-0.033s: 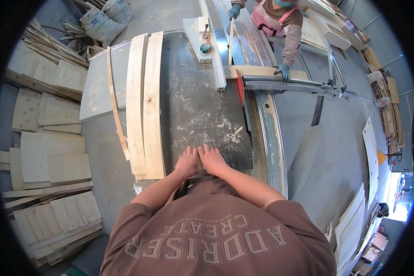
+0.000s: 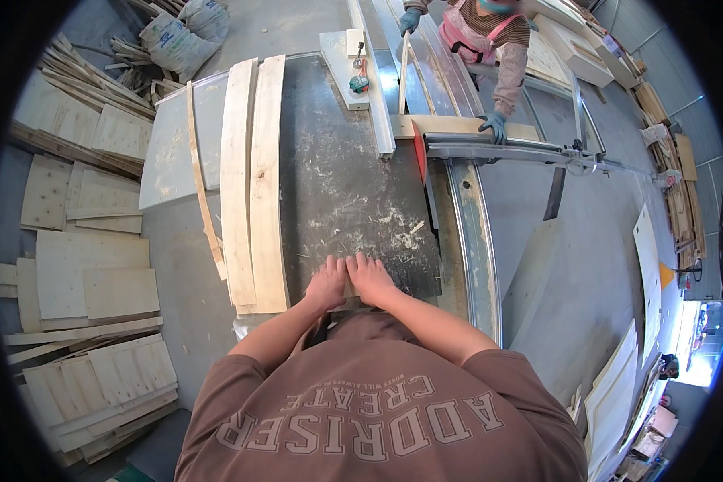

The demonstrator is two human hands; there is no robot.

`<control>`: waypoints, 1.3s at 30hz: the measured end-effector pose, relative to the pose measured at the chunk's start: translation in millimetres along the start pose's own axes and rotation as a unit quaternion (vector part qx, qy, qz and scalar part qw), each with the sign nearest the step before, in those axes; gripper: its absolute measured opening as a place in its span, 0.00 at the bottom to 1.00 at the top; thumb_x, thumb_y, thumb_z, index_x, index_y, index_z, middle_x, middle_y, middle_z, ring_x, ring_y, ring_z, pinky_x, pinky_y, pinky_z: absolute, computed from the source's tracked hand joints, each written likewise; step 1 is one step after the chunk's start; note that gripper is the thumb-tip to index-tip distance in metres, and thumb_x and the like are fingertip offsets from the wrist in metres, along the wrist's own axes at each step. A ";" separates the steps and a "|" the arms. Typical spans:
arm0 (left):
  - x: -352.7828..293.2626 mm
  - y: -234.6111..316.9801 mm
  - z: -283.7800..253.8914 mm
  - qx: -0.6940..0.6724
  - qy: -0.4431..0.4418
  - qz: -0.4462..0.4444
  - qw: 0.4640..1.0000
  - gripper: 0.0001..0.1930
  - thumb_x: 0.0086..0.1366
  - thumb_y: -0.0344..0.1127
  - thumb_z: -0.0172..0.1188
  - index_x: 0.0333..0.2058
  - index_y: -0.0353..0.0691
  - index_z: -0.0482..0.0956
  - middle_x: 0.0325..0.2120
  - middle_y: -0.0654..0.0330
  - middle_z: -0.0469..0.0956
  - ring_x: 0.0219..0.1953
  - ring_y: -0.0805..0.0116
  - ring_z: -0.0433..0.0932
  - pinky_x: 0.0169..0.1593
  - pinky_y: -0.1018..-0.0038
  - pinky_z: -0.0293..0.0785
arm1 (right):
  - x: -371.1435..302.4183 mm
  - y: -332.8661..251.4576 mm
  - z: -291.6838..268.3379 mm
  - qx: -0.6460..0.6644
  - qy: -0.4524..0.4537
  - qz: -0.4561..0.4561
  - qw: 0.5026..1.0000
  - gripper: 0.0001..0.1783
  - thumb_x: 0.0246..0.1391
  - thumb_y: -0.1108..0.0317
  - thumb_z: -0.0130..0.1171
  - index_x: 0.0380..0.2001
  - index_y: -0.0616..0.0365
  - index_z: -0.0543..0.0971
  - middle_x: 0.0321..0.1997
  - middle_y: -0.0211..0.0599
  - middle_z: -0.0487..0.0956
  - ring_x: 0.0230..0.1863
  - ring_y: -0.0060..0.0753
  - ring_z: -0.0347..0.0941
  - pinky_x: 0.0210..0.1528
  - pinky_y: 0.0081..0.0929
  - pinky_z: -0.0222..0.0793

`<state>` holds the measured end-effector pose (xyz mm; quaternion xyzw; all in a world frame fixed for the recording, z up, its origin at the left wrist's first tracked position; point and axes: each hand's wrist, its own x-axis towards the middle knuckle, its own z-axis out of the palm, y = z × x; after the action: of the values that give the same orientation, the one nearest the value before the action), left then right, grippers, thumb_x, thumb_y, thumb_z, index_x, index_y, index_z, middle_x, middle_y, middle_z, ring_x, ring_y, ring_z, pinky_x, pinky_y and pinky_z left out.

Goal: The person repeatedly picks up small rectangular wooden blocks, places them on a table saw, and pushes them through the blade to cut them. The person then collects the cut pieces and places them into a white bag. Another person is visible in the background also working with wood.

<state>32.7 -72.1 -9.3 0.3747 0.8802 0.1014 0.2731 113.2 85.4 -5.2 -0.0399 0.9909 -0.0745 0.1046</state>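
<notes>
My left hand [image 2: 327, 283] and my right hand [image 2: 368, 279] lie side by side at the near edge of the dark saw table [image 2: 329, 185]. The fingers of both are bent and closed. A sliver of pale wood seems to show between them; what they grip is mostly hidden. To the left of my left hand, two long pale boards [image 2: 267, 185] lie lengthwise on the table. Wood shavings [image 2: 402, 225] are scattered just beyond my right hand. Farther off, a red blade guard [image 2: 419, 153] stands at the end of a board [image 2: 474, 125] laid crosswise.
Across the table a co-worker's gloved hand [image 2: 494, 126] presses on the crosswise board near a metal fence [image 2: 506, 149]; the other glove [image 2: 410, 20] holds a thin strip [image 2: 403, 72]. A tape measure [image 2: 359, 83] sits on the rip fence. Stacked panels [image 2: 96, 273] line the left.
</notes>
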 end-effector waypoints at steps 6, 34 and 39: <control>-0.3 -1.3 1.9 0.002 0.000 0.001 1.000 0.46 0.44 0.34 0.82 0.60 0.34 0.64 0.55 0.43 0.69 0.56 0.39 0.79 0.58 0.52 0.84 | -0.2 0.0 2.1 0.005 0.010 -0.004 1.000 0.41 0.45 0.73 0.74 0.62 0.60 0.65 0.57 0.48 0.72 0.54 0.50 0.79 0.54 0.44 0.74; -92.6 10.7 -24.0 -0.156 0.160 -0.171 0.960 0.54 0.60 0.47 0.74 0.76 0.30 0.52 0.72 0.37 0.60 0.71 0.37 0.64 0.74 0.52 0.66 | 152.2 225.4 -5.1 -0.247 -0.037 0.093 0.964 0.45 0.56 0.62 0.71 0.73 0.68 0.66 0.72 0.58 0.73 0.79 0.54 0.60 0.84 0.57 0.43; -105.2 1.8 -10.6 -0.191 0.176 -0.189 0.947 0.50 0.63 0.44 0.72 0.75 0.28 0.53 0.70 0.35 0.63 0.71 0.37 0.65 0.74 0.52 0.65 | 148.6 213.2 -24.4 -0.214 -0.048 0.061 0.974 0.48 0.41 0.60 0.80 0.64 0.64 0.70 0.57 0.49 0.78 0.64 0.53 0.74 0.82 0.52 0.50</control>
<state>87.9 -145.8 42.7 0.1186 0.9330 0.2784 0.1947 -50.4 284.9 -44.7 -0.0045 0.9783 0.1481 0.1449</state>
